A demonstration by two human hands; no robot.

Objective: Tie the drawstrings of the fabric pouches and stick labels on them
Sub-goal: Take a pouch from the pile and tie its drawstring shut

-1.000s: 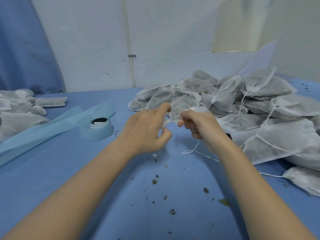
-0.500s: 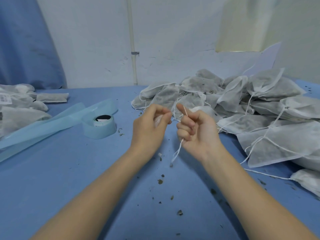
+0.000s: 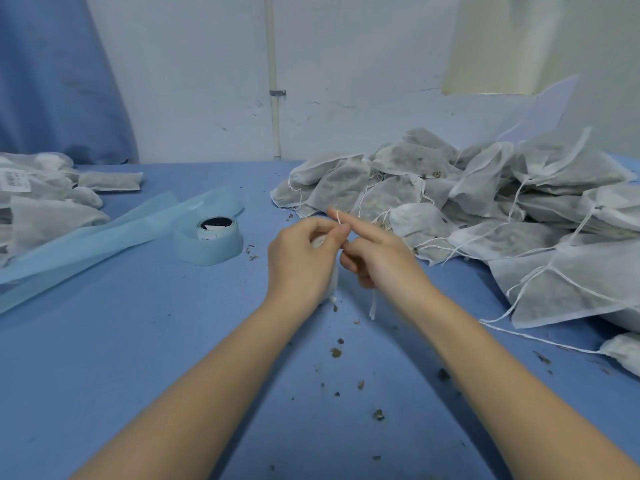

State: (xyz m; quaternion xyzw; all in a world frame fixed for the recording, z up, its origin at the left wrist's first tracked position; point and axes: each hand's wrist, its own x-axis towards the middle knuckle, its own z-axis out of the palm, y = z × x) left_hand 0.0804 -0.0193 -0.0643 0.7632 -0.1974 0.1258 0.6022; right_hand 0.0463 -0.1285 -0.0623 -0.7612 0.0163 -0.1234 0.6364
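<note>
A small pouch (image 3: 325, 268) is gripped in the left hand (image 3: 304, 261) above the table (image 3: 138, 341). Its drawstring (image 3: 338, 216) is looped round the right hand's (image 3: 377, 254) extended forefinger, other fingers curled. A barcode label (image 3: 14, 180), unreadable, is seen far left.

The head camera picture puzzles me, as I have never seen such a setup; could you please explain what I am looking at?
There is no machine here: a person wears a camera on the head, looking down at their own bare arms over a blue table. The left hand holds a small white fabric pouch, mostly hidden behind it. The right hand has the pouch's white drawstring looped over its outstretched forefinger, apparently tying it. On the right lies a heap of untied pouches; on the left, a label roll with its pale blue backing strip, and finished pouches, one labelled. Dried crumbs are scattered about.
</note>
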